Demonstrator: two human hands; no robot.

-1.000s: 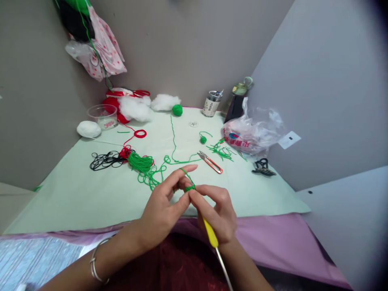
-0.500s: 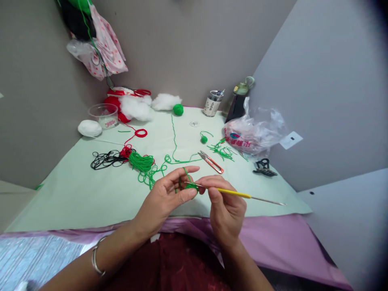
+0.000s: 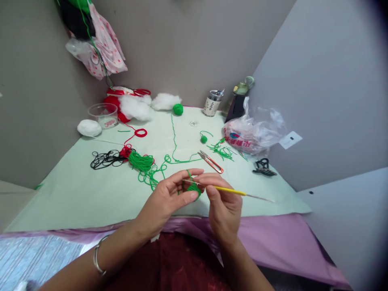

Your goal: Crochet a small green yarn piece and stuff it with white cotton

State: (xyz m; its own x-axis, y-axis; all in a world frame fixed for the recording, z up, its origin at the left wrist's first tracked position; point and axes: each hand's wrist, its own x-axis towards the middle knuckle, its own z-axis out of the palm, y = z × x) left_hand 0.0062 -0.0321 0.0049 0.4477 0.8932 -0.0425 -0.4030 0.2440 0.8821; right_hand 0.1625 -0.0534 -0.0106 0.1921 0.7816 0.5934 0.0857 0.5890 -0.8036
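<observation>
Between its thumb and fingers, my left hand [image 3: 167, 198] pinches a small green crocheted piece [image 3: 194, 189], with green yarn looped over the index finger. My right hand [image 3: 224, 206] grips the yellow handle of a crochet hook [image 3: 230, 190]. The hook's thin metal tip lies at the top of the green piece, and its other metal end points right. Beyond my left hand lies a bundle of green yarn [image 3: 141, 161], with loose loops trailing toward the hand. Orange thread snips [image 3: 213, 162] rest on the table just past my hands.
The pale green table cover [image 3: 91, 202] bears black yarn [image 3: 106, 160], a red ring [image 3: 140, 133], white stuffing [image 3: 136, 108], a clear tub [image 3: 106, 117], a green ball [image 3: 178, 109], green scraps [image 3: 222, 150], a pen can [image 3: 213, 104], a plastic bag [image 3: 251, 131] and a black claw clip [image 3: 264, 167].
My left hand has shifted slightly right with the green piece, which shows more now. My right hand and the hook have moved a little left, bringing the two hands closer.
</observation>
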